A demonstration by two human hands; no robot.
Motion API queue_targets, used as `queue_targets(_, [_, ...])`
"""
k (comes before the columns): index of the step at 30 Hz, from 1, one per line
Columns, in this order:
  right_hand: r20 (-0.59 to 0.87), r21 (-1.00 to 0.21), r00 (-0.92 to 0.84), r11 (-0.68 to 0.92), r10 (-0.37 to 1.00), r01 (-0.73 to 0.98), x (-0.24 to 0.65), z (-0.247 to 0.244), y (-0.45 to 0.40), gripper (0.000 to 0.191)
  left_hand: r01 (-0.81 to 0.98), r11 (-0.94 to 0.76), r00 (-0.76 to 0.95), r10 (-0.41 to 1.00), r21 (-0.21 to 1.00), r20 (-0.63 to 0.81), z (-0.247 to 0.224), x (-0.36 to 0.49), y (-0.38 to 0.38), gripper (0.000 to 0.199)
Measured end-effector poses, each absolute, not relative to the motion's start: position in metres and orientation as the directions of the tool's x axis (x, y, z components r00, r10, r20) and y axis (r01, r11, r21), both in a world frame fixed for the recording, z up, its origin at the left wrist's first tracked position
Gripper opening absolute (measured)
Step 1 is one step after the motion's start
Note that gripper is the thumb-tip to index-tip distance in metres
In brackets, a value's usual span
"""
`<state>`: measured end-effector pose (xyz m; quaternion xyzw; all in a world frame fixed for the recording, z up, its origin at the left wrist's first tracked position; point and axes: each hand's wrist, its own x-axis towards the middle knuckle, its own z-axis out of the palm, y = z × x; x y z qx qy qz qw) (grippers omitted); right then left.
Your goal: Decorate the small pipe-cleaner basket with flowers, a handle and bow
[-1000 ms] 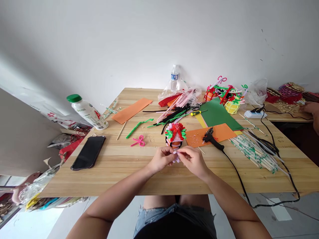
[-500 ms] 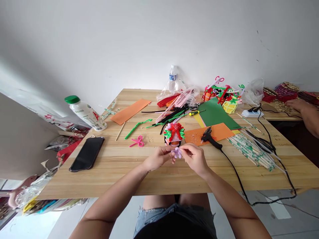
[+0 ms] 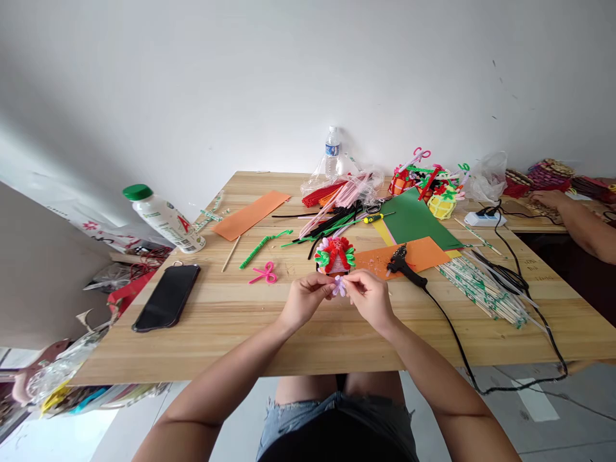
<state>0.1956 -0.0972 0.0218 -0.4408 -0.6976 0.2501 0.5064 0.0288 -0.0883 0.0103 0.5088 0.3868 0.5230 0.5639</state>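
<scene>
My left hand and my right hand meet over the middle of the wooden table, pinching a small lilac pipe-cleaner flower between their fingertips. Just beyond it stands a small craft piece of red, green and pink pipe cleaners. A black glue gun lies on an orange sheet to the right of my right hand.
A black phone and a green-capped white bottle lie at the left. Loose pipe cleaners, a water bottle, green paper and a bundle of sticks fill the back and right. Another person's arm rests at far right.
Both hands have lifted slightly and moved farther from me, toward the craft piece, turning the lilac flower so it shows between the fingertips. The other person's arm has reached further in at the right.
</scene>
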Motion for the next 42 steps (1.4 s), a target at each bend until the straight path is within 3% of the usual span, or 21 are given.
queue_targets(6, [0.553, -0.745, -0.069, 0.530, 0.831, 0.405, 0.193, 0.029, -0.080, 0.017, 0.106, -0.395, 0.033, 0.918, 0.912, 0.394, 0.019, 0.032, -0.078, 0.016])
queue_targets(10, [0.618, -0.665, -0.060, 0.562, 0.784, 0.492, 0.192, 0.031, -0.070, 0.016, 0.349, -0.549, 0.062, 0.822, 0.759, 0.566, 0.019, 0.034, -0.069, 0.020])
queue_targets(14, [0.695, -0.563, -0.072, 0.603, 0.716, 0.566, 0.189, 0.030, -0.064, 0.016, 0.577, -0.584, 0.008, 0.703, 0.571, 0.711, 0.017, 0.033, -0.063, 0.016])
queue_targets(17, [0.721, -0.506, -0.093, 0.614, 0.686, 0.605, 0.189, 0.030, -0.060, 0.018, 0.532, -0.652, 0.074, 0.672, 0.540, 0.737, 0.019, 0.031, -0.056, 0.017])
queue_targets(22, [0.704, -0.453, -0.152, 0.603, 0.694, 0.657, 0.193, 0.031, -0.054, 0.019, 0.357, -0.686, 0.230, 0.723, 0.634, 0.652, 0.019, 0.026, -0.043, 0.019])
queue_targets(31, [0.772, -0.314, -0.182, 0.614, 0.609, 0.724, 0.191, 0.026, -0.050, 0.021, 0.318, -0.726, 0.218, 0.682, 0.610, 0.699, 0.014, 0.026, -0.040, 0.016])
queue_targets(42, [0.786, -0.277, -0.190, 0.610, 0.588, 0.743, 0.188, 0.023, -0.050, 0.022, 0.341, -0.768, 0.224, 0.627, 0.543, 0.746, 0.008, 0.026, -0.039, 0.014])
